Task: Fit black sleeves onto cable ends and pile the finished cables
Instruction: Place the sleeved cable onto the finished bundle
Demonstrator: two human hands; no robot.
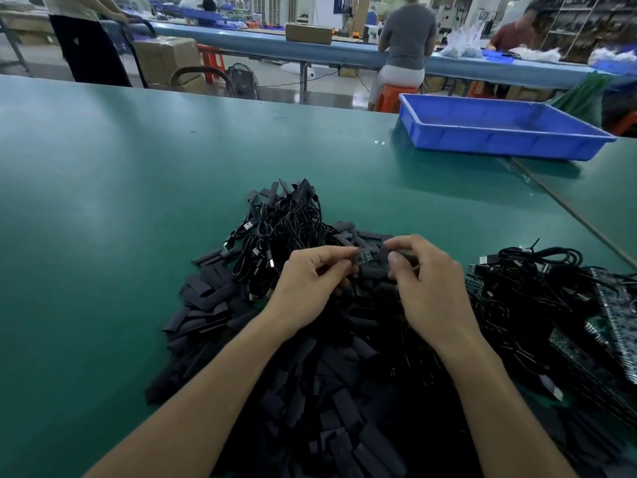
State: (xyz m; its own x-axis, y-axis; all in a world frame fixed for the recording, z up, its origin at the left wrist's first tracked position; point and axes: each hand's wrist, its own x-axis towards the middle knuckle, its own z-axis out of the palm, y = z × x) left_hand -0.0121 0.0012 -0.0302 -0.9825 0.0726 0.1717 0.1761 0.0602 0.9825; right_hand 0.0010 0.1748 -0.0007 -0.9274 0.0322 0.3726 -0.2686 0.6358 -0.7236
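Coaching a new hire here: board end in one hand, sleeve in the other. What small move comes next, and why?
Probably slide the black sleeve in the right hand leftward over the small board pinched by the left hand: they sit end to end, and the board looks uncovered.

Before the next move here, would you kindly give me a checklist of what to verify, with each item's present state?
1. Left hand pinches the small green circuit board on the cable end: ok.
2. Right hand pinches a short black tube sleeve beside it: ok.
3. Sleeve mouth lined up with board: cannot tell.
4. Board sleeved: not ok, it shows bare.
5. Tangled pile of finished black cables behind the hands, reachable: ok.
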